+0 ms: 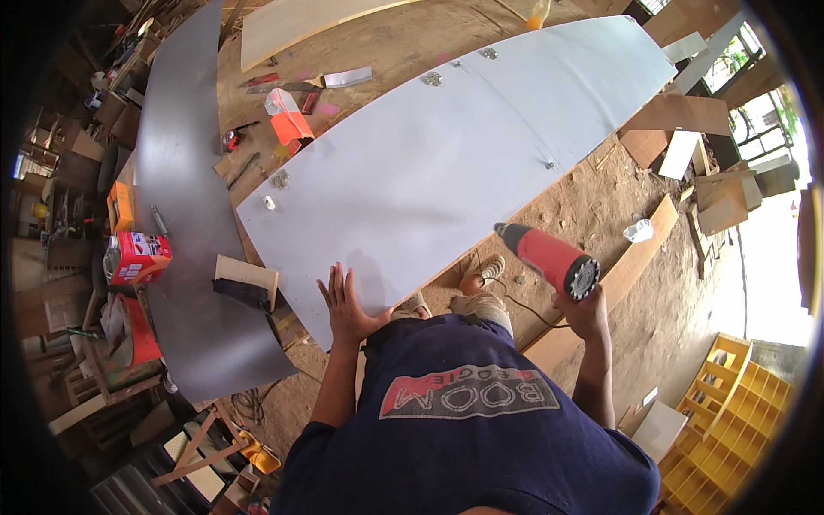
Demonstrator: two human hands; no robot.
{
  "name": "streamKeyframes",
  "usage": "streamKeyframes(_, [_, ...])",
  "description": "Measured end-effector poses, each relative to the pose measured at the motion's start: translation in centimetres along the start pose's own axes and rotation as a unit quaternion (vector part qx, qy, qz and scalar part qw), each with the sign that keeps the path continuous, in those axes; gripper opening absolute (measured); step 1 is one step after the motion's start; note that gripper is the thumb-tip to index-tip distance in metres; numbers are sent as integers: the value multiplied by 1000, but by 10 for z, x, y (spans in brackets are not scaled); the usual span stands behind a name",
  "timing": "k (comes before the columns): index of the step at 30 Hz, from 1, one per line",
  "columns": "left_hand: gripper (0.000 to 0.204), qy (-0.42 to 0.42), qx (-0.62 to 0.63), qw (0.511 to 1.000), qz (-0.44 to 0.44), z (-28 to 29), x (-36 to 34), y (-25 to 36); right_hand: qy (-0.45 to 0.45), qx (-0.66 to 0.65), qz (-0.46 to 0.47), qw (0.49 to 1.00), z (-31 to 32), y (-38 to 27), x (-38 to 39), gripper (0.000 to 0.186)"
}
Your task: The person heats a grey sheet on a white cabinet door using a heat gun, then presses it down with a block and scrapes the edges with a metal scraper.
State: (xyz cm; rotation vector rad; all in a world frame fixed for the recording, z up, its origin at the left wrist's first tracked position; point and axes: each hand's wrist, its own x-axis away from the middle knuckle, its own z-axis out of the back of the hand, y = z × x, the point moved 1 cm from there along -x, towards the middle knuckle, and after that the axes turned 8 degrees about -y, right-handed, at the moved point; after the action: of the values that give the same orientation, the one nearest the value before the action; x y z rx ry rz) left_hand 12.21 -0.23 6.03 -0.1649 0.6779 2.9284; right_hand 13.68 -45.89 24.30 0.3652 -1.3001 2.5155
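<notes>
My left hand (347, 307) lies flat with fingers spread on the near edge of a large pale grey panel (386, 163). In my right hand (585, 314) is a red and black heat gun (549, 256), its nozzle pointing left toward the panel's near edge. A dark cord hangs below it. On the panel, a small white cylinder (269, 202) stands near the left end, and several small rough metallic-looking patches show near its edges.
To the left lies a long dark grey sheet (184, 172) bearing a red tin (139, 257) and a wooden block with black cloth (245, 281). Beyond the panel are an orange box (289, 124) and a tape measure (232, 140). A plank (639, 249) and yellow shelving (738, 412) are at right.
</notes>
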Motion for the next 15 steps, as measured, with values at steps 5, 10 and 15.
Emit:
streamKeyframes(5, [119,1,-5,1000,-2,0,-2,1,-124,-98,38,987,-15,-4,4,36])
streamKeyframes(10, [121,1,-13,1000,1,-2,-2,0,-138,-68,85,984,-14,-17,-5,37])
streamKeyframes(15, [124,8,-15,1000,4,-2,-3,-2,-84,0,-22,996,11,-2,-25,35])
